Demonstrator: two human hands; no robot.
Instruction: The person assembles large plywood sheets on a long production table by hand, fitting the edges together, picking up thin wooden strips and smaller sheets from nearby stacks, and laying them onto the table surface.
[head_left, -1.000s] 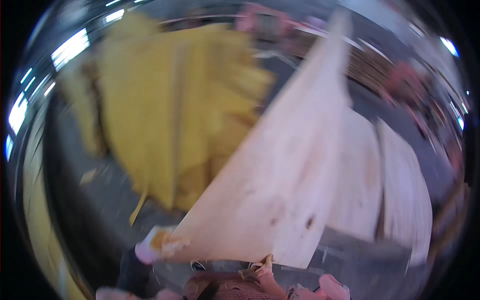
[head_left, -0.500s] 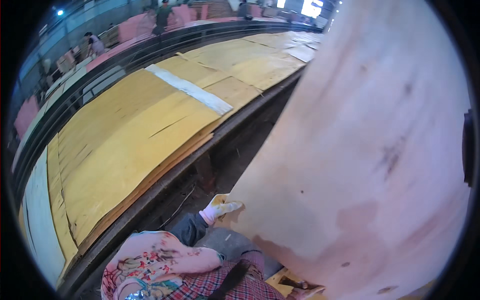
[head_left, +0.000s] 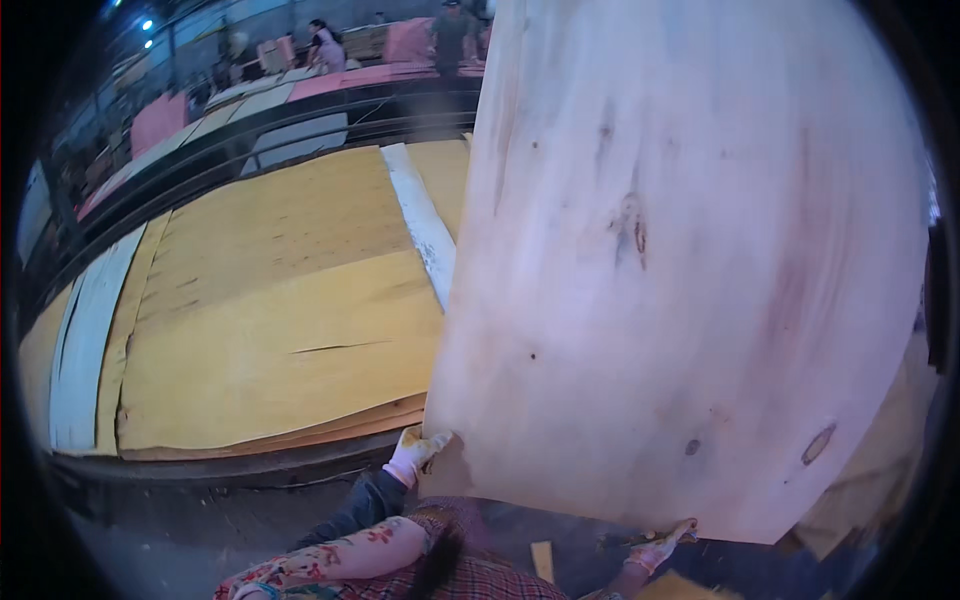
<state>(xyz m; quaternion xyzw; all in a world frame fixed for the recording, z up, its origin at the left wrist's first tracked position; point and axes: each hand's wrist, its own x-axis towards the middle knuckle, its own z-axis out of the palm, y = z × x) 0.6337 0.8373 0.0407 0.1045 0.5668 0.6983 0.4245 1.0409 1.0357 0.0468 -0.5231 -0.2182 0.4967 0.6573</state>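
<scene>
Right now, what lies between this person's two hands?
The lower part of the pale wood sheet stretches between the gloved left hand and the right hand, both gripping it, as the head view shows.

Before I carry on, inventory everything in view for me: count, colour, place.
Wood sheet: one, pale, raised right of centre
Yellow sheets: several, yellow, stacked at left
Strips: two, whitish, on the stack's left and right parts
Frame: dark, along the stack's near edge
Pink panels: several, pink, background
Co-workers: at least two, background
Lights: at least two, white, upper left
Wood scrap: one, yellowish, bottom centre
Floral fabric: pink, bottom
Left hand: one, whitish stained glove, sheet's lower left
Right hand: one, pinkish, sheet's lower edge
</scene>
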